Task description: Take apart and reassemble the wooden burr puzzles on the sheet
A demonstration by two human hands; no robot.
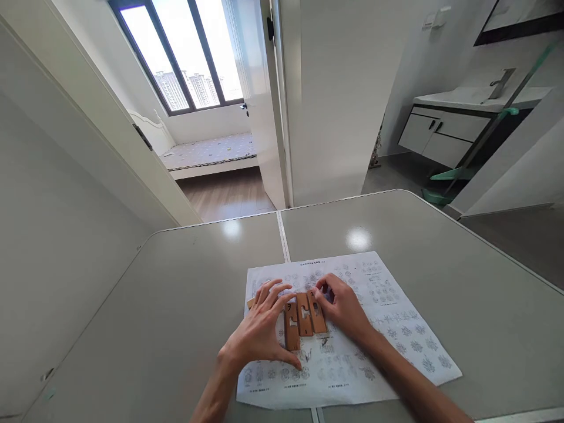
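Three flat brown wooden puzzle pieces with cut-out notches lie side by side on a printed paper sheet (388, 317). The left wooden piece (291, 338) sits a little lower than the middle wooden piece (304, 324) and the right wooden piece (318, 322). My left hand (259, 332) is spread around the left piece, thumb below it and fingers above. With fingertips pinched together, my right hand (341, 302) touches the top end of the right piece. Behind my left fingers a bit of lighter wood (251, 303) shows, mostly hidden.
The sheet lies on a grey table (176, 311) with a pale seam down its middle. Beyond the table are an open door (259, 88), a bed (215, 150) under a window, and a washbasin cabinet (445, 132) with a green broom and dustpan (453, 174) nearby.
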